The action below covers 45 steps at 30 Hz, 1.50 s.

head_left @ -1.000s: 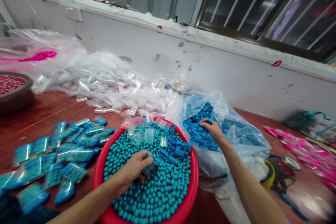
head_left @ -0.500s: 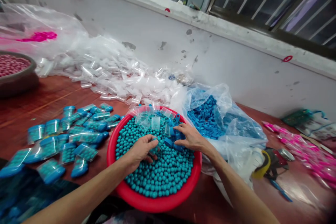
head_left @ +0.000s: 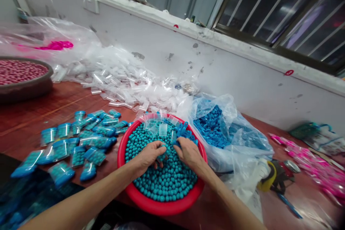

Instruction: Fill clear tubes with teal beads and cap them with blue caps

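At far left on the surface (head_left: 40, 115) sits one dark bowl (head_left: 27, 88) of pink beads, then a scatter of filled blue-capped packets (head_left: 78, 143), too many to count. Right of them, one red basin (head_left: 159, 205) holds teal beads (head_left: 167, 179); the left hand (head_left: 148, 154) and right hand (head_left: 188, 154) meet over it, fingers curled narrow into the beads around something small I cannot make out. Just right lies one clear bag (head_left: 242, 140) of blue caps

Both hands meet over a red basin (head_left: 151, 205) of teal beads (head_left: 167, 179): the left hand (head_left: 147, 154) and right hand (head_left: 190, 154) touch a small clear tube (head_left: 161, 157) between them on the table (head_left: 32, 115).
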Tool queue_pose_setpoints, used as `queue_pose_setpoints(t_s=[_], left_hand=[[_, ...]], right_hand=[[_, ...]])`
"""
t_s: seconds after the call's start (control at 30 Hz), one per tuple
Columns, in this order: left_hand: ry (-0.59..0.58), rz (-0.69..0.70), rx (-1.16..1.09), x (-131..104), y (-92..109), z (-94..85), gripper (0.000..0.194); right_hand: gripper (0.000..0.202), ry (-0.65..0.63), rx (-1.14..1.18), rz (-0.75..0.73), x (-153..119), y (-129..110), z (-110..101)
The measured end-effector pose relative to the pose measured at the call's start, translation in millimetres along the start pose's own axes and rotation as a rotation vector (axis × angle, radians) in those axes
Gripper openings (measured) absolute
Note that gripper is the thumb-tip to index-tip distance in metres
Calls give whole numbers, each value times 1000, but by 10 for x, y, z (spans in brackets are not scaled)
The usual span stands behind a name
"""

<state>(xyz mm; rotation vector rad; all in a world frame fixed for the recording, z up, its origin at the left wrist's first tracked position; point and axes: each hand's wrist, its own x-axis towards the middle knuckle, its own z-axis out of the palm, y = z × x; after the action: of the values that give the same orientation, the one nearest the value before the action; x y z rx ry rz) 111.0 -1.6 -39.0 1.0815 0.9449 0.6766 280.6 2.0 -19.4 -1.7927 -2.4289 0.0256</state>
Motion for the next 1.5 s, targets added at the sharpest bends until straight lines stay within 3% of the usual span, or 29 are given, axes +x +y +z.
queue_pose_setpoints(t_s=[0.17,0.33,0.4,0.53,0.6,0.7,0.83,0.93,1.03,1.13,1.3,1.4,1.5], left_hand=[[73,91,156,21,-35,9,21],[138,90,245,9,-26,4,19],[140,78,246,-1,-13,0,21],[117,86,221,-36,14,12,21],[117,110,214,-47,19,23,19],[115,132,217,-38,6,36,15],[69,140,211,-9,-13,41,16],[94,103,170,-21,9,35,21],[42,87,101,-47,32,32,24],[37,102,89,-57,31,33,24],[80,76,99,-50,11,34,23],[61,96,67,-38,-9,34,23],[20,137,34,-23,-41,32,29]], right_hand=[[28,-35,500,-117,-14,27,-132],[26,-199,513,-210,-140,104,-120],[25,-200,531,-188,-162,163,-136],[28,-40,646,-59,-132,127,-117],[26,0,662,-92,-116,53,-87],[21,-41,610,-169,-129,15,-102],[21,-100,624,-153,-167,126,-196],[23,-90,851,-42,-156,140,-137],[25,-79,1092,71,-129,52,18],[22,-6,1028,75,-134,-17,85],[17,173,666,-8,-188,-10,-50],[21,160,768,30,-188,-55,-73],[22,64,991,107,-160,-123,-8]])
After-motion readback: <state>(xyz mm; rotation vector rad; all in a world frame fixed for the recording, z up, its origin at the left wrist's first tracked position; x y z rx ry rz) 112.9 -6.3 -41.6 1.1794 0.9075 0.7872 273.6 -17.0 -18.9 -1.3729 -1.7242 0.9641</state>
